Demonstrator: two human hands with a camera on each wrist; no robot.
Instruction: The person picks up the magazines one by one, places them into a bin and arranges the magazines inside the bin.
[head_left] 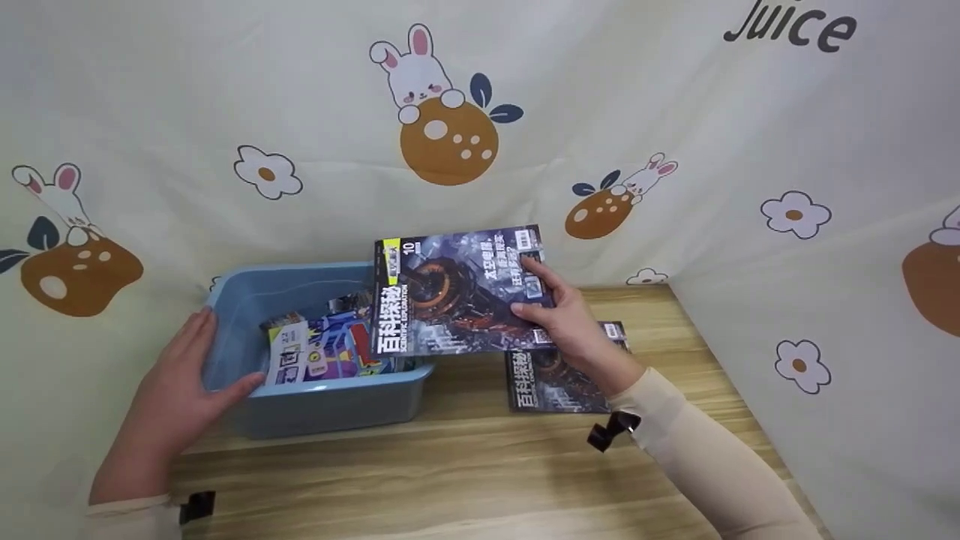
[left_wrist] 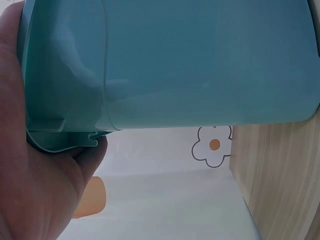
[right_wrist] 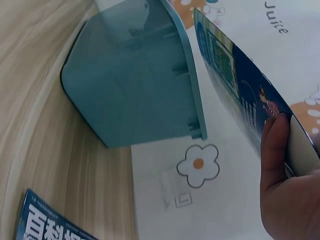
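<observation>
My right hand [head_left: 581,330] holds a dark magazine [head_left: 450,307] by its right edge, thumb on the front cover. The magazine is raised, its left part over the right side of a light-blue plastic bin [head_left: 337,409]. In the right wrist view its blue back cover [right_wrist: 245,85] shows, with the fingers against it. My left hand [head_left: 169,386] grips the bin's left rim; the left wrist view shows the fingers hooked at the rim's edge. Inside the bin lie colourful magazines or booklets [head_left: 330,349]. Another dark magazine [head_left: 559,382] lies on the table, partly hidden by my right hand and the held magazine.
The bin stands on a wood-grain table [head_left: 465,472], near the back. A pale cloth [head_left: 330,90] printed with rabbits, oranges and flowers hangs behind and at both sides. Black straps [head_left: 613,430] sit at both wrists.
</observation>
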